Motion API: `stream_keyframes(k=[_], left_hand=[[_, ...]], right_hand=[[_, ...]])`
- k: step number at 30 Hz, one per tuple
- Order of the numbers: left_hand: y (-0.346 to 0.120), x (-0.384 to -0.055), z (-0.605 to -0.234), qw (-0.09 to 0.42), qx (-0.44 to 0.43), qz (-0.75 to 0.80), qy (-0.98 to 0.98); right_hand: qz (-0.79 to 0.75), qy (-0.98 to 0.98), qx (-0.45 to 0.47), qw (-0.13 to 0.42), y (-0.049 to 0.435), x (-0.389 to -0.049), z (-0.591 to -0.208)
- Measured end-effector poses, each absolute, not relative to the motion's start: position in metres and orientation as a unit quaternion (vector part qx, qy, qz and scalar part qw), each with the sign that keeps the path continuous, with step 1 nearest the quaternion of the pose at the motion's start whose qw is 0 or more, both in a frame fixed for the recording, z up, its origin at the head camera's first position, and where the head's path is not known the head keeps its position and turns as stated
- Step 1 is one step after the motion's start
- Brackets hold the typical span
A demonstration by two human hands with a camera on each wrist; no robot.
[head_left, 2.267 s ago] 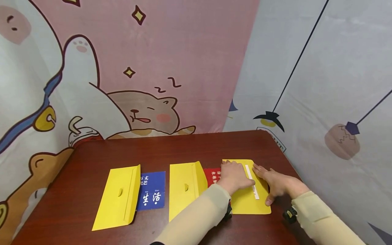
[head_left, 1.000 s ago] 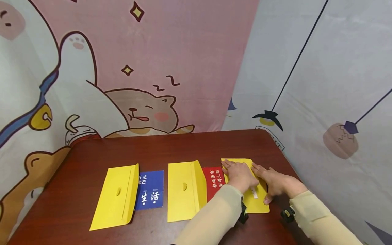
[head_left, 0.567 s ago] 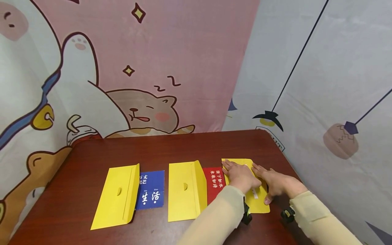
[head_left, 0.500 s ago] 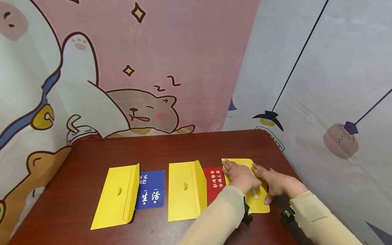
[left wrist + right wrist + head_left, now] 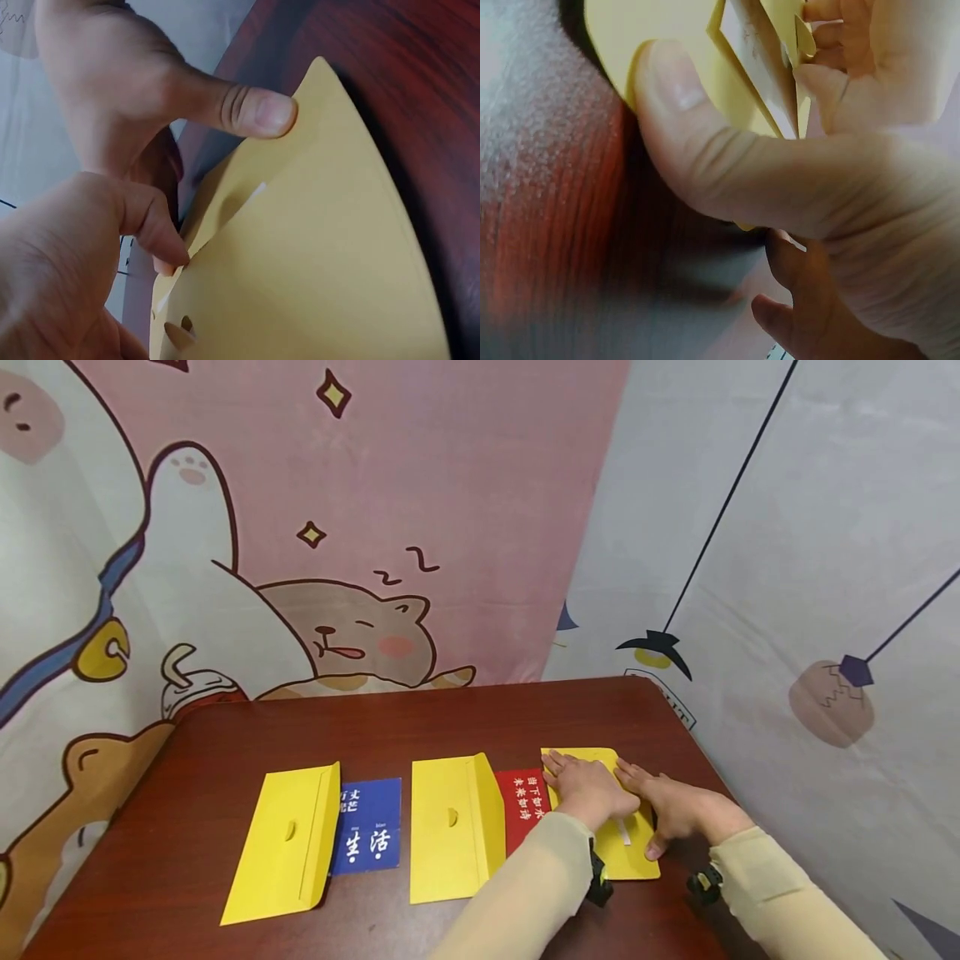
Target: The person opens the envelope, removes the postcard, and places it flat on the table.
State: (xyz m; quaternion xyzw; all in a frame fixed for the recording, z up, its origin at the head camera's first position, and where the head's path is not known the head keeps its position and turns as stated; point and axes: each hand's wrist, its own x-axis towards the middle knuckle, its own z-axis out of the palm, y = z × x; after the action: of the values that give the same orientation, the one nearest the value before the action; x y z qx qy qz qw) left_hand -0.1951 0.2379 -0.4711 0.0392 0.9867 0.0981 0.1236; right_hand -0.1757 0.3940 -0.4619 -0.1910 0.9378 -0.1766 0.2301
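A yellow envelope (image 5: 626,864) lies at the table's right with its flap unfolded to the right. My left hand (image 5: 592,793) rests across its body, fingers spread towards the far left corner. In the left wrist view the left thumb (image 5: 161,232) touches the lip of the envelope's mouth. My right hand (image 5: 678,806) spans the flap's outer edge; its thumb (image 5: 671,82) presses the flap near the corner. The mouth gapes, and a white surface (image 5: 761,60) shows inside it. A red card (image 5: 521,793) with white characters lies beside the envelope, partly behind the left arm.
A middle yellow envelope (image 5: 442,852), flap slightly raised, lies left of the red card. Further left are a blue card (image 5: 371,827) with white characters and another yellow envelope (image 5: 273,852). All lie on the dark red table (image 5: 420,718), against a cartoon backdrop (image 5: 480,510).
Since the oldest frame my left hand has slid slightly right and nearer, covering most of the white strip and exposing more red card. The right hand has stayed at the flap.
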Motion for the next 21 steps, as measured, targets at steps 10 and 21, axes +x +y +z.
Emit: stream_keyframes(k=[10, 21], left_hand=[[0.227, -0.198, -0.465, 0.14, 0.078, 0.093, 0.983], [0.226, -0.198, -0.468, 0.137, 0.093, 0.095, 0.982]], right_hand=[[-0.233, 0.918, -0.213, 0.242, 0.393, -0.179, -0.454], [-0.217, 0.922, -0.237, 0.214, 0.385, -0.185, -0.46]])
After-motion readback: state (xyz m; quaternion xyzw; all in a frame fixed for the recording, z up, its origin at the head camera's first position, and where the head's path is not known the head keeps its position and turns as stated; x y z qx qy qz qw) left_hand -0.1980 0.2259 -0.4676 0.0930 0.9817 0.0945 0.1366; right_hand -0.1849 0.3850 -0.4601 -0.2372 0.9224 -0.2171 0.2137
